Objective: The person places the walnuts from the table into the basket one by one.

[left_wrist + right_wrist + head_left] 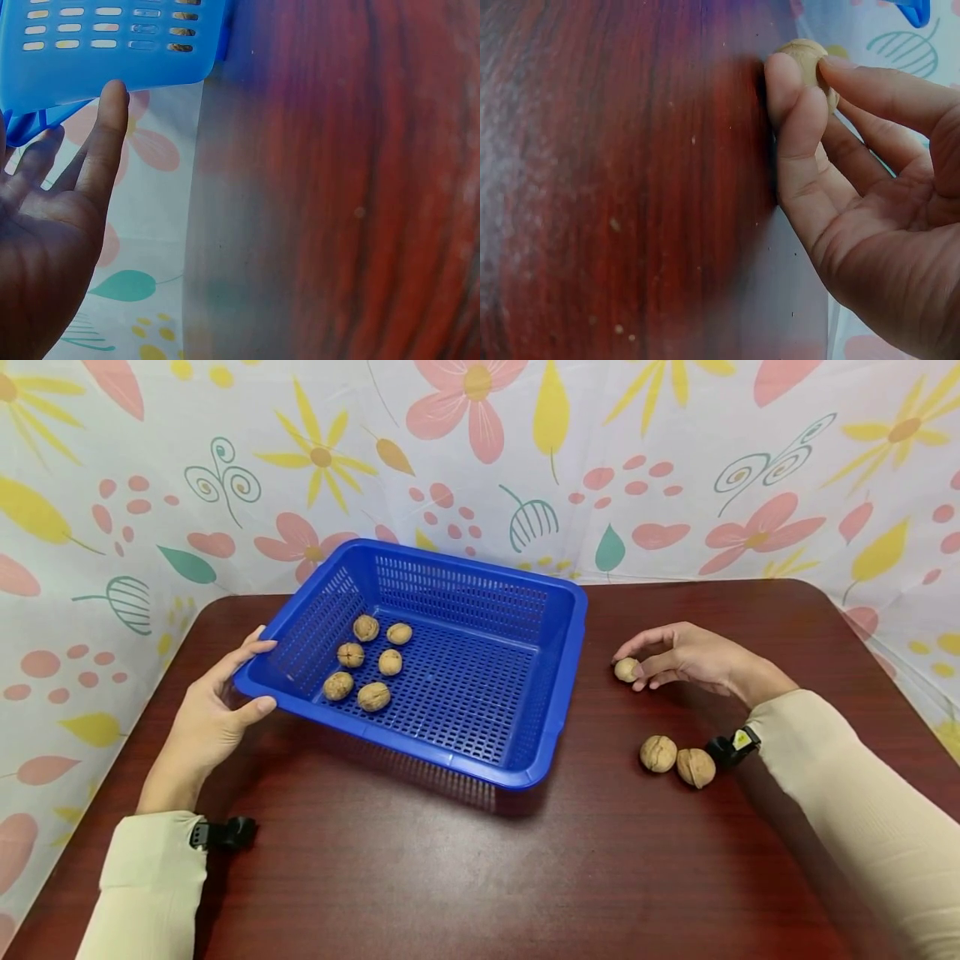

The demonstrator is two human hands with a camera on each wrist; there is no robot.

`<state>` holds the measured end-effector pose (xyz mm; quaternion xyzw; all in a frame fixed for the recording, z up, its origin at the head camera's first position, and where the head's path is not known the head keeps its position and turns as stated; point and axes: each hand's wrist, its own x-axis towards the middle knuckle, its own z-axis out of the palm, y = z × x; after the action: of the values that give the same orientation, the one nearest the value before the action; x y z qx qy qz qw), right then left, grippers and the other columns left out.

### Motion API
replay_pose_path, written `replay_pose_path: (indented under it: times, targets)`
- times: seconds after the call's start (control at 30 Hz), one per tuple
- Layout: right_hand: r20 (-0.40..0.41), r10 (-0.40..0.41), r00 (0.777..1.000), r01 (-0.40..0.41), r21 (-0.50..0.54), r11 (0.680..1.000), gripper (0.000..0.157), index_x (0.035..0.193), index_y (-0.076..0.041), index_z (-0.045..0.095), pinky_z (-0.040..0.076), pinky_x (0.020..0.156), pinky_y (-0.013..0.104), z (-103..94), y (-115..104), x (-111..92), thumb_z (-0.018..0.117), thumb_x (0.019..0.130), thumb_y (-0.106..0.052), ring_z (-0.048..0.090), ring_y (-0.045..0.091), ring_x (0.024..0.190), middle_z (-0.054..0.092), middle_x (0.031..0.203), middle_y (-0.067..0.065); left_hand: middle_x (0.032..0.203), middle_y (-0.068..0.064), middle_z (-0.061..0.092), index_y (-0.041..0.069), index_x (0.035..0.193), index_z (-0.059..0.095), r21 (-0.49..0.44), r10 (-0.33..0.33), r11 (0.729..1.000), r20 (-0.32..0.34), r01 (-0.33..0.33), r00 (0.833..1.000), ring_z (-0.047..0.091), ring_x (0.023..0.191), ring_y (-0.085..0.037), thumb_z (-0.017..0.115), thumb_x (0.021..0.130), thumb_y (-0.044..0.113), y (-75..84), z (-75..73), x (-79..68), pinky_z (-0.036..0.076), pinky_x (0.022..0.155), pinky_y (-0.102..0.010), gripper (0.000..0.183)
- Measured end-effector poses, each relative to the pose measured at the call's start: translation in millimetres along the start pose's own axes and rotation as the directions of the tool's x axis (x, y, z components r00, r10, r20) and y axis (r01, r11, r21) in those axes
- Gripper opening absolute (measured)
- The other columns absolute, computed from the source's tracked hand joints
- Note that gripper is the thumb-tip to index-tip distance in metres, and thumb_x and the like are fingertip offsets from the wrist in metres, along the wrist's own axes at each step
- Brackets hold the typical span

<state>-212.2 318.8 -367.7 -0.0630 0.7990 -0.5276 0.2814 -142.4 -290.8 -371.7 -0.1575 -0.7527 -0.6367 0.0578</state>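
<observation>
A blue perforated plastic basket [450, 760] stands on the table with several walnuts in its left part, one of them a walnut [374, 697] near the front wall. At the basket's left front corner my left hand [206, 718] holds on, thumb at the front rim and fingers along the left side. In the left wrist view, a fingertip [114, 94] meets the basket's wall. My right hand [693, 662], to the right of the basket, pinches a walnut [804, 51] between thumb and fingers, low over the tabletop.
Two loose walnuts, a left one [658, 754] and a right one [696, 767], lie side by side near my right wrist. The dark red wooden table [465, 877] ends at a flower-patterned cloth [480, 485] behind it.
</observation>
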Motion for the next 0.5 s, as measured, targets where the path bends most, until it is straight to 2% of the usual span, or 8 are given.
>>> replay_pose_path:
  times: [0.13, 0.3, 0.4, 0.5]
  targets:
    - [-0.02, -0.037, 0.999, 0.037, 0.022, 0.999, 0.035, 0.132, -0.002, 0.068, 0.062, 0.082, 0.032, -2.2, -4, -4, 0.072, 0.097, -0.006, 0.073, 0.02, 0.09, 0.076, 0.104, -0.001, 0.17, -0.007, 0.036, 0.006, 0.146, 0.06, 0.003, 0.01, 1.0, -0.002, -0.01, 1.0, 0.041, 0.15, -0.011, 0.076, 0.091, -0.005, -1.0, 0.8, -0.1, 0.04, 0.109, -0.009, 0.058]
    - [0.007, -0.168, 0.986, 0.166, 0.14, 0.976, 0.031, 0.13, 0.003, 0.067, 0.062, 0.085, 0.033, -9.4, -18, -14, 0.065, 0.1, 0.002, 0.076, 0.021, 0.095, 0.078, 0.107, 0.002, 0.17, -0.007, 0.037, 0.005, 0.145, 0.06, 0.005, 0.018, 1.0, -0.003, -0.018, 1.0, 0.041, 0.15, -0.01, 0.076, 0.091, -0.006, -1.0, 1.7, 0.6, 0.04, 0.109, -0.009, 0.058]
    - [0.04, -0.268, 0.963, 0.254, 0.215, 0.943, 0.03, 0.13, 0.004, 0.067, 0.062, 0.085, 0.031, -14.5, -34, -18, 0.056, 0.102, 0.007, 0.077, 0.021, 0.098, 0.078, 0.111, 0.005, 0.17, -0.008, 0.037, 0.006, 0.145, 0.06, 0.011, 0.016, 1.0, -0.002, -0.016, 1.0, 0.041, 0.15, -0.011, 0.076, 0.091, -0.006, -0.3, 1.4, 0.8, 0.04, 0.109, -0.009, 0.058]
    - [0.075, -0.369, 0.926, 0.333, 0.293, 0.896, 0.034, 0.13, 0.004, 0.068, 0.063, 0.084, 0.03, -18.1, -53, -18, 0.049, 0.103, 0.011, 0.077, 0.022, 0.099, 0.078, 0.116, 0.007, 0.17, -0.008, 0.036, 0.006, 0.146, 0.06, 0.012, 0.011, 1.0, 0.0, -0.011, 1.0, 0.041, 0.15, -0.011, 0.075, 0.091, -0.006, 0.2, 0.6, 0.7, 0.04, 0.109, -0.009, 0.058]
